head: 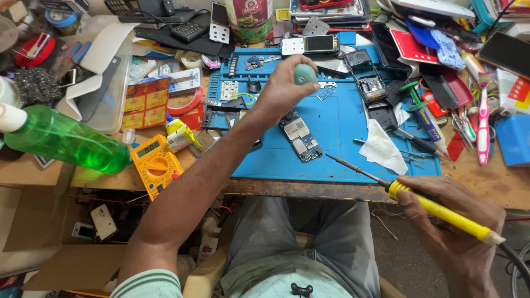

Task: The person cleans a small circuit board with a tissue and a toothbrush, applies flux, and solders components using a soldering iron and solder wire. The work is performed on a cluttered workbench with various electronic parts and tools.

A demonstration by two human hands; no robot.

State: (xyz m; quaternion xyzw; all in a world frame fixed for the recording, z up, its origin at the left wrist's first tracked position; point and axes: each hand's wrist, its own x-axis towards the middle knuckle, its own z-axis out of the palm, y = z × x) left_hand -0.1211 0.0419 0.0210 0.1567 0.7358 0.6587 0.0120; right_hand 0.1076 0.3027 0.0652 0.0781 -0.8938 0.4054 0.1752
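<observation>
Soldering session on the messy desk (513, 187)

Right hand (450, 221) grips the stiff yellow-handled soldering iron (436, 209) by its handle; left hand (284, 88) squeezes a soft teal rubber bulb (304, 74).

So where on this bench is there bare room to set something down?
Bare blue mat lies between the circuit board and the white tissue, and along the mat's front edge below the board. The back and right edge are crowded with phone parts and tools.
</observation>
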